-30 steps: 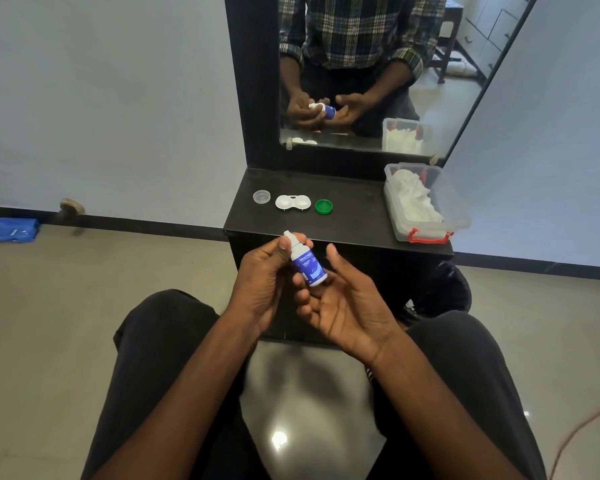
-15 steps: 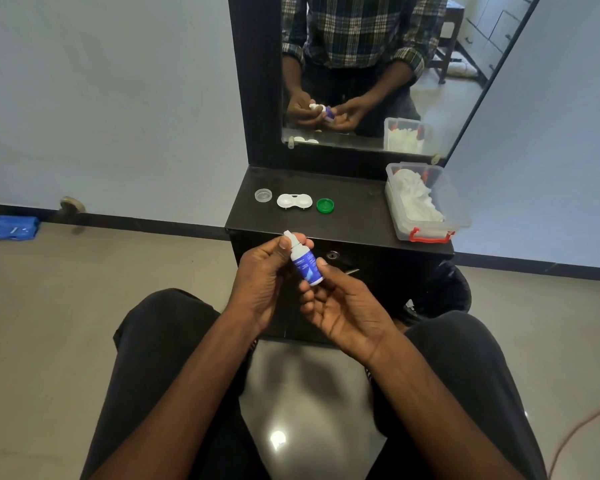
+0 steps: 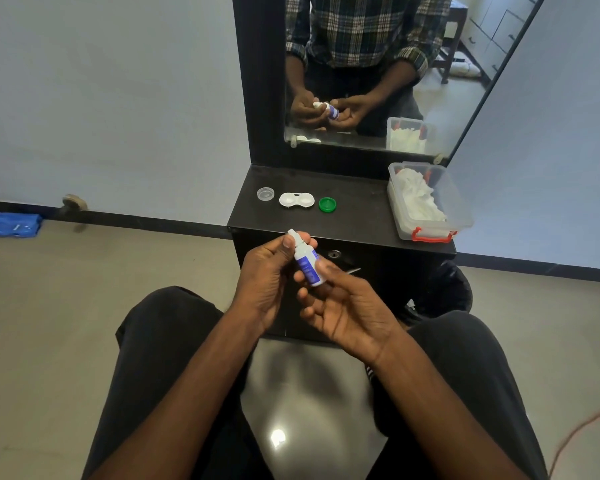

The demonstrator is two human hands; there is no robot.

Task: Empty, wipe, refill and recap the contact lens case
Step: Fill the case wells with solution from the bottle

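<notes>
A small white solution bottle [image 3: 306,263] with a blue label is held between both hands in front of the black shelf, its cap end tilted up and to the left. My left hand [image 3: 264,282] pinches the bottle's cap end with thumb and fingers. My right hand [image 3: 340,306] supports the bottle's body with its fingertips. On the shelf lies the white contact lens case [image 3: 296,200], both wells uncovered. A clear cap [image 3: 265,194] sits to its left and a green cap [image 3: 327,204] to its right.
The black shelf [image 3: 357,216] stands under a mirror [image 3: 378,64] in a dark frame. A clear plastic box [image 3: 426,202] with white tissues and a red latch sits at the shelf's right end. A black bin [image 3: 440,289] is below it. My knees flank the cabinet.
Both hands and the bottle have stayed in nearly the same place. My right fingers have shifted up along the bottle's body, closing around it a little more.
</notes>
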